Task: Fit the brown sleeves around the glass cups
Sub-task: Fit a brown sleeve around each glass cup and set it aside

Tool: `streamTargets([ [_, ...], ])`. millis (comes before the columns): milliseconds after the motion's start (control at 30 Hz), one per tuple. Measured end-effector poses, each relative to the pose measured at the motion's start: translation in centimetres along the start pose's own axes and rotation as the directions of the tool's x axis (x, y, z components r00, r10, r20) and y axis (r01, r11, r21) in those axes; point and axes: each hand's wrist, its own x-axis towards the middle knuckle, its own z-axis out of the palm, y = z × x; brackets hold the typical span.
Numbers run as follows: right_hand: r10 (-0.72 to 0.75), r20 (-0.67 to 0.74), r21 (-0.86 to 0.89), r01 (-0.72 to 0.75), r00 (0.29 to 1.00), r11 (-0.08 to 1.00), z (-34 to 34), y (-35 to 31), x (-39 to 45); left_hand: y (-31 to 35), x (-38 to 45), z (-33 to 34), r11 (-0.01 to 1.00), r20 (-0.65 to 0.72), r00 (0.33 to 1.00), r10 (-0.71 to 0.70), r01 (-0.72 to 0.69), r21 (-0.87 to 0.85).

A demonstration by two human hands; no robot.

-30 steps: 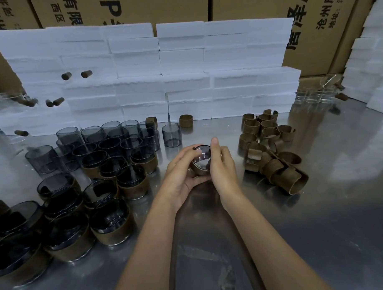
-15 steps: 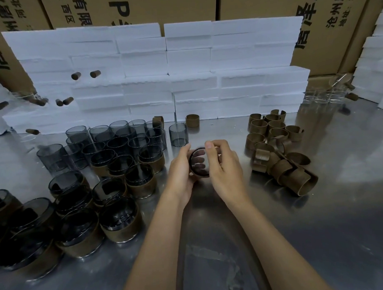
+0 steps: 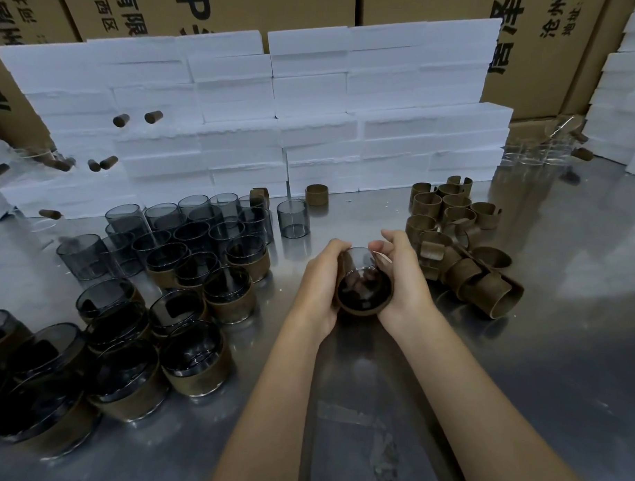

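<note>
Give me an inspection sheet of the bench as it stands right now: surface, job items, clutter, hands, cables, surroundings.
Surface: shiny metal table, reflective, smudged near the front.
Job's things: held cup tilted, mouth toward the camera, brown sleeve round its near end; sleeved cups front left; bare grey cups behind them; one lone cup apart; loose sleeves heaped right.
Clutter: single sleeve ring by the foam.
Hands: left hand and right hand both grip the held cup.
Cables: nothing seen.
Surroundings: white foam blocks stacked behind, cardboard cartons beyond.
</note>
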Motion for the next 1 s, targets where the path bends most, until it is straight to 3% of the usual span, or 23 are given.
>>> streamTargets([
  [133,-0.019,0.026,-0.032,0.020,0.999,0.999,0.0,0.1,0.0,0.5,-0.9,0.8,0.996,-0.092,0.992,0.089,-0.088,0.022],
  [267,-0.037,0.116,0.007,0.036,0.993,0.999,1.0,2.3,-0.4,1.1,-3.4,3.6,0.987,0.028,0.986,0.163,-0.163,-0.002],
  [333,-0.005,0.059,-0.121,0.012,0.998,0.993,1.6,1.3,-0.6,0.5,-2.3,2.9,0.989,-0.061,0.988,0.142,-0.144,-0.026],
  [433,-0.061,0.011,-0.110,0.062,0.998,0.992,0.1,0.0,-0.6,-0.3,-0.5,0.9,0.986,-0.182,0.973,0.139,-0.152,-0.064],
  [833,-0.031,0.045,-0.105,0.036,0.998,0.994,0.3,0.2,-0.4,-0.5,-0.2,1.0,0.980,-0.184,0.976,0.117,-0.143,-0.136],
  [1000,-0.078,0.014,-0.089,0.079,0.997,0.993,0.4,0.2,-0.5,-0.4,0.2,0.7,0.989,-0.159,0.978,0.139,-0.145,-0.029],
])
